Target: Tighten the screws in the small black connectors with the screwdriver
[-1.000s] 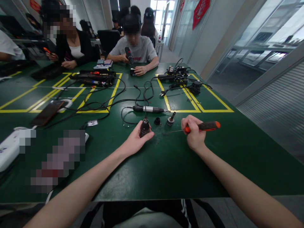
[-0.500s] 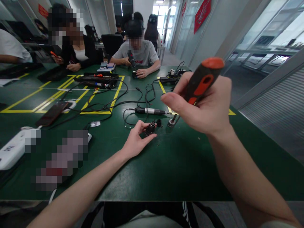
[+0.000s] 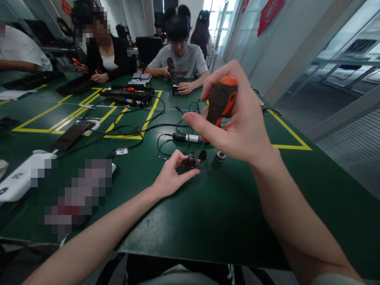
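My left hand (image 3: pixel 172 174) is closed around a small black cylindrical part (image 3: pixel 190 161) with a thin tip pointing up, held at the green table. My right hand (image 3: pixel 237 122) grips a screwdriver (image 3: pixel 222 97) by its black and orange handle. Its thin shaft slants down to the left, and the end lies close beside the black part; whether they touch I cannot tell. Just right of it sit a small black cap-like piece (image 3: pixel 203 155) and a round metal-rimmed part (image 3: pixel 220 156). Behind them lies a black and silver pen-shaped tool (image 3: pixel 187 137) with a cable, partly hidden by my right hand.
A white power strip (image 3: pixel 25 174), a phone (image 3: pixel 71 135) and tangled black cables (image 3: pixel 133 130) occupy the table's left. Farther back, a black tool tray (image 3: pixel 129 97) lies within yellow tape lines. Across the table, a person in a grey shirt (image 3: pixel 190 59) holds a power tool.
My right hand has moved left and brought the screwdriver from beside the round metal part to the black part. My left hand stays on its part. The camera view has shifted slightly.
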`<state>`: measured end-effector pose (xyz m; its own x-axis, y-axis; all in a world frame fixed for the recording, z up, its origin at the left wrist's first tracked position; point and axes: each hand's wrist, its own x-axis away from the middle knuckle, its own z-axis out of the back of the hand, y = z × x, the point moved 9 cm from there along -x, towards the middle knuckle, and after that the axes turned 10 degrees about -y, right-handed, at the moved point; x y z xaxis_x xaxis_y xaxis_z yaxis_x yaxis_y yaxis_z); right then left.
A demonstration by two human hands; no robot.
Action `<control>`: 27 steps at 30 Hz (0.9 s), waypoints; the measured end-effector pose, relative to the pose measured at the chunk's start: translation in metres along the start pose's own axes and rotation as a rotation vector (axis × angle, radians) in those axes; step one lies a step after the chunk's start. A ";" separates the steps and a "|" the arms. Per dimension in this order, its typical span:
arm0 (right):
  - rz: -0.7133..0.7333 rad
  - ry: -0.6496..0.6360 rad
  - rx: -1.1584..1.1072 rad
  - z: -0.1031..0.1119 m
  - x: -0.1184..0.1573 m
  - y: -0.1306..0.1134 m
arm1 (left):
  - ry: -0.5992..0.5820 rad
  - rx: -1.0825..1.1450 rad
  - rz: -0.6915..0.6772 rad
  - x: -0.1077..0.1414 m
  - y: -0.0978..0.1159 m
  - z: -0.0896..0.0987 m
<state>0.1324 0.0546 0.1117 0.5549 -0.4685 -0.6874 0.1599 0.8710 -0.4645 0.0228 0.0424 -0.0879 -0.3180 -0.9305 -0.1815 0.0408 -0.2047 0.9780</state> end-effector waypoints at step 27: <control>-0.014 -0.203 0.027 -0.028 -0.003 0.021 | -0.060 0.079 0.003 -0.003 -0.007 -0.007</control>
<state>0.1111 0.0700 0.0890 0.7050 -0.4436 -0.5533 0.1888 0.8695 -0.4565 0.0301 0.0447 -0.0948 -0.3745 -0.9107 -0.1742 -0.0326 -0.1748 0.9841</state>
